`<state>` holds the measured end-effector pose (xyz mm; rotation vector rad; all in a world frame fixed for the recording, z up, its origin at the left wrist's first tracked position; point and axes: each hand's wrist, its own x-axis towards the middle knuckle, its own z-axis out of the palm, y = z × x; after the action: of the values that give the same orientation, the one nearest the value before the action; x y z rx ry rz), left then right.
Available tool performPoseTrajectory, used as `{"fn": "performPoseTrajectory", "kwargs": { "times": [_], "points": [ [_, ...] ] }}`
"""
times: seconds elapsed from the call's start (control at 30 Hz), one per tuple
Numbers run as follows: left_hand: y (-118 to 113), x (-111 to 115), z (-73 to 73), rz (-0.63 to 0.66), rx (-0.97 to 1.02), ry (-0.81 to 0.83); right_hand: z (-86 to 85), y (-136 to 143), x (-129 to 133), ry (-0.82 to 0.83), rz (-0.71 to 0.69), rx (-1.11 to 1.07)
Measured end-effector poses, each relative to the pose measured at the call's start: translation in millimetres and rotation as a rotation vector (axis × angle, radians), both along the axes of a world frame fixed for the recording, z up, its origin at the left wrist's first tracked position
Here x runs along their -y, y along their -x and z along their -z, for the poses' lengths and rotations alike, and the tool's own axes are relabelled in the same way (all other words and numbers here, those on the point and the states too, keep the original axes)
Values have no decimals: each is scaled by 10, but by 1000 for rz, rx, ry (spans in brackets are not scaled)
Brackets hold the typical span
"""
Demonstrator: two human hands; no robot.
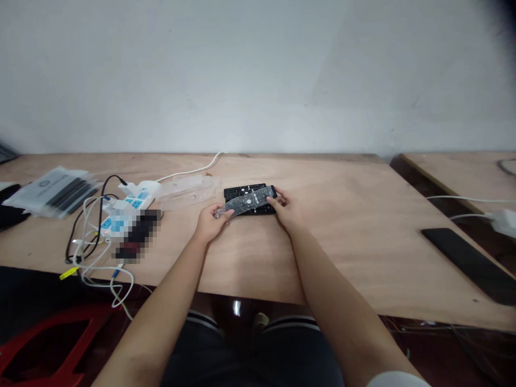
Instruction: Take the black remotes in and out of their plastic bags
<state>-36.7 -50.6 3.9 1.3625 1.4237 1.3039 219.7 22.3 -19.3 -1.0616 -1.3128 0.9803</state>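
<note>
At the left end of the table (355, 258), a plastic bag (44, 191) with dark items inside lies beside a black item (12, 215). On the floor at near left is a red stool (76, 333), partly in view. To the right of the bag, white power strips (144, 192) carry plugs and tangled cables (85, 264); some cables hang over the near edge, and a yellow tag (69, 273) lies at that edge. A dark object (137, 236), blurred by pixels, lies just beside the strips. Clear sleeves (187, 192) lie farther right, towards the wall (258, 75).

Near the middle, the left hand (212, 221) pinches the left end of a wrapped remote (248, 201); the right hand (285, 207) grips its right end. The remote slants, its right end farther away, above black remotes (242, 190) on the table.

Well apart at near right lies a black phone (470, 263). Beyond a gap, a second table (459, 174) bears a white cable (471, 199).
</note>
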Motion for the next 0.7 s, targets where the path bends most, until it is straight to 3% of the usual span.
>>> {"fn": "performPoseTrajectory", "kwargs": {
  "times": [0.37, 0.7],
  "points": [
    [28, -38, 8, 11, 43, 15, 66, -10, -42, 48, 47, -74],
    [31, -47, -2, 22, 128, 27, -24, -26, 38, -86, 91, 113]
  ]
}}
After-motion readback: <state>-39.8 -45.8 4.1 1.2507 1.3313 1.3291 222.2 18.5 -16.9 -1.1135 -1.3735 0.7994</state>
